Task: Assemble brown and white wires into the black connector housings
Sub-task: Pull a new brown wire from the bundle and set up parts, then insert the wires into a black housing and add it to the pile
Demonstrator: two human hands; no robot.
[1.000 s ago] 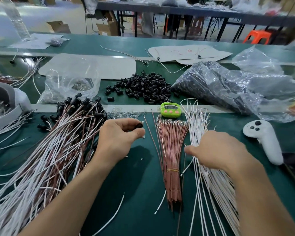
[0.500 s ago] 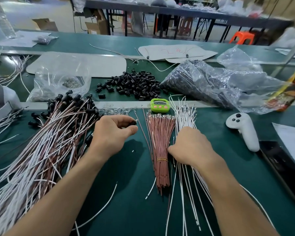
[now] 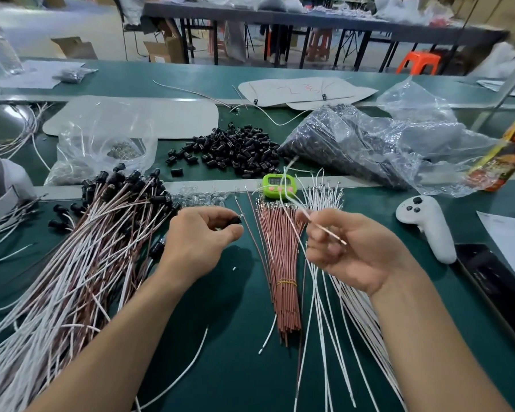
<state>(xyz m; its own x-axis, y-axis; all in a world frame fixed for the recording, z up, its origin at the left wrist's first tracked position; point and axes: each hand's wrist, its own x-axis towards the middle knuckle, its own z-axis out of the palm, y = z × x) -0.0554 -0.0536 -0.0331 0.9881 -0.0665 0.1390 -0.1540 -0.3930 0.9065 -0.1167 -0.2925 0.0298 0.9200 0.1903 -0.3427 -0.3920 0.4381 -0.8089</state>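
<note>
My left hand pinches one black connector housing between thumb and forefinger, its end pointing toward my right hand. The right hand's fingers curl round thin wires, one white and one brownish as far as blur allows, their free lengths arching up past the knuckles. I judge these wires light and floppy, best pinched just behind the metal tip so it can be steered. The housing looks small, hard, probably slick; hold its sides. Between the two grips lies the brown wire bundle.
</note>
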